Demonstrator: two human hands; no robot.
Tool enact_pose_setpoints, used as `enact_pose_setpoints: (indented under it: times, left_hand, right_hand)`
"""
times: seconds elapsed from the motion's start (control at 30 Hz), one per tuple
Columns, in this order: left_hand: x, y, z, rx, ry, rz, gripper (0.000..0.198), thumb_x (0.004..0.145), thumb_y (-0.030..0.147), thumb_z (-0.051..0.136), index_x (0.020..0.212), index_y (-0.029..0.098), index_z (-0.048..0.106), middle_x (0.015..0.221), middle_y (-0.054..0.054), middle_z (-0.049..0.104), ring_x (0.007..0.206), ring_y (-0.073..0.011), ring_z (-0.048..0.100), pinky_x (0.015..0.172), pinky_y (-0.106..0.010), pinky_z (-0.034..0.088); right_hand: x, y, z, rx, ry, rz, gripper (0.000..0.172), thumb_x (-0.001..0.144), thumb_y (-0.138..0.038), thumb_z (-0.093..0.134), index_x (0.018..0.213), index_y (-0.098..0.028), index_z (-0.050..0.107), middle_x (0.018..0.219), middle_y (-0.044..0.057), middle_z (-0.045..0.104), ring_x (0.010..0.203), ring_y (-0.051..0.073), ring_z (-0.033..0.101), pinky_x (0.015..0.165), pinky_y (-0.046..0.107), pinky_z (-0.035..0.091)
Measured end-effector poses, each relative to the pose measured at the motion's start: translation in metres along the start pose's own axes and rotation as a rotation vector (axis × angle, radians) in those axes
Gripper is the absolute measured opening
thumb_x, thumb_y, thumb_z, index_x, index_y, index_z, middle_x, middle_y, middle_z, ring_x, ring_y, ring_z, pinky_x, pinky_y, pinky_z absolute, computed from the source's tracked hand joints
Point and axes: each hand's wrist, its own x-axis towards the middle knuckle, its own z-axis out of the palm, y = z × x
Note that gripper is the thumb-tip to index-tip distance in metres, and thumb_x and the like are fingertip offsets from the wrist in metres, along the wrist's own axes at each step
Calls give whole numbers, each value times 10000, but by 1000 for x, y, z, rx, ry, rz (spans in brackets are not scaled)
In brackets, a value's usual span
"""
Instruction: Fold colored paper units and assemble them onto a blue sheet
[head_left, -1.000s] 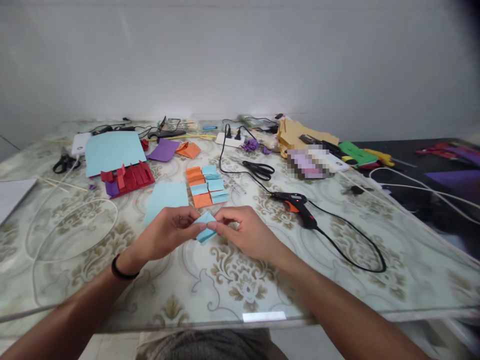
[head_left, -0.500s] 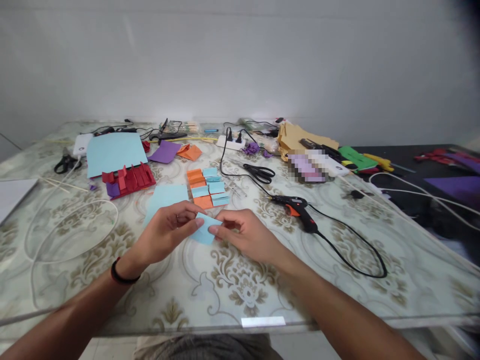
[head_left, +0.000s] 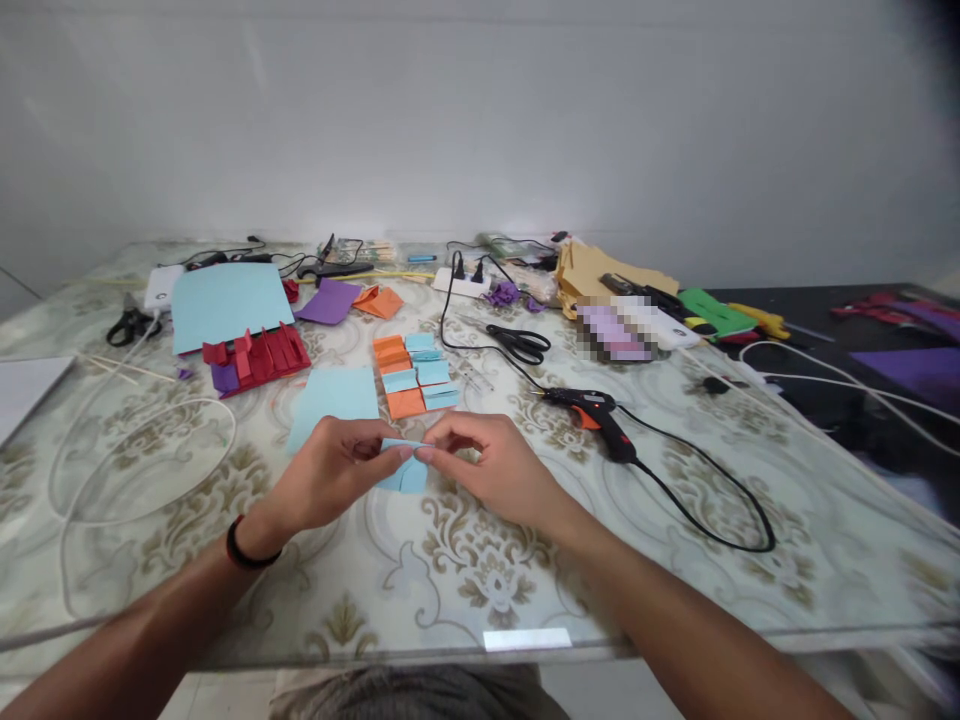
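Note:
Between my two hands is a small piece of light blue paper (head_left: 406, 478), its upper edge folded over. My left hand (head_left: 334, 475) pinches its left part between thumb and fingers. My right hand (head_left: 487, 465) pinches the fold on the right, and the two thumb tips nearly meet. Just beyond my fingers lies a panel of folded orange and blue paper strips (head_left: 405, 402). A larger light blue sheet (head_left: 341, 393) lies flat behind my left hand, partly covered by it.
To the right rests a black glue gun (head_left: 592, 410) with its cord looping toward me. Black scissors (head_left: 517, 343) and a white power strip (head_left: 461, 285) lie farther back. On the left are a red folded-paper piece (head_left: 262, 358), a big blue sheet (head_left: 229, 305) and a white cable (head_left: 139, 520).
The small blue paper has turned from a slant to nearly level, and its top edge is now folded over. Both hands have drawn closer, their thumbs coming together on the fold.

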Motion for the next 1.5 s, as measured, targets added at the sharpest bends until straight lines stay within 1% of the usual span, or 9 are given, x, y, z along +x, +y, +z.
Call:
enact_pose_setpoints:
  times: [0.1,0.2,0.3,0.4,0.73,0.87,1.0,1.3,1.5]
  left_hand:
    - [0,1,0,-16,5,-11,338,957,423,656,767,159,744,573,55,347,548,-96,241,494,-258,190]
    - [2,-3,0,-129,35,-66,358,951,459,660,762,164,734,611,36,430,588,-112,329,536,-258,263]
    - [5,-10,1,-343,95,-130,394,948,468,658,690,172,683,628,24,466,625,-131,399,589,-264,352]
    - [5,-13,2,-504,135,-174,401,928,445,688,637,174,641,623,23,466,621,-131,412,592,-265,382]
    - [6,-7,4,-577,96,-160,408,955,385,668,608,171,645,610,17,542,598,-121,503,608,-253,464]
    - [5,-6,5,-654,-18,-118,332,994,460,634,922,167,773,813,-38,724,734,-175,699,767,-311,591]
    - [5,-3,4,-669,-26,-20,352,960,429,716,1233,207,723,999,-61,788,880,-216,770,871,-367,623]
    - [6,-3,4,-686,-82,68,299,915,355,794,1165,196,761,967,-73,815,900,-209,780,853,-320,619]
    - [2,-10,3,-673,-130,20,357,932,380,769,1249,219,742,1117,-71,780,962,-186,741,928,-317,594]
  right_hand:
    - [-1,0,-1,32,8,-4,165,951,-300,674,831,-197,720,785,13,713,717,150,632,708,282,526]
    - [-2,0,-4,93,-3,-41,122,969,-286,660,1056,-227,723,961,33,741,823,160,675,796,312,576]
    - [-3,1,-7,98,-113,-119,333,920,-248,733,1249,-284,696,1192,56,682,944,167,679,890,341,603]
    - [-3,2,-7,72,-182,-139,439,856,-227,812,1276,-295,705,1238,57,626,921,150,679,901,335,615]
    - [-3,3,-6,99,-84,-121,241,943,-332,743,1173,-277,789,1181,70,712,1054,198,693,822,310,617]
    - [-1,4,-6,138,44,-104,200,982,-376,686,1020,-245,832,1062,74,759,943,194,708,707,287,609]
    - [0,6,-4,173,126,-113,247,977,-409,689,915,-219,833,922,61,737,719,148,672,612,268,585]
    - [-1,1,-5,113,212,-182,155,947,-246,706,832,-216,805,768,11,652,599,109,594,495,218,486]
    - [-1,6,-6,96,202,-303,79,888,-174,787,853,-238,818,792,16,753,711,144,655,639,272,516]
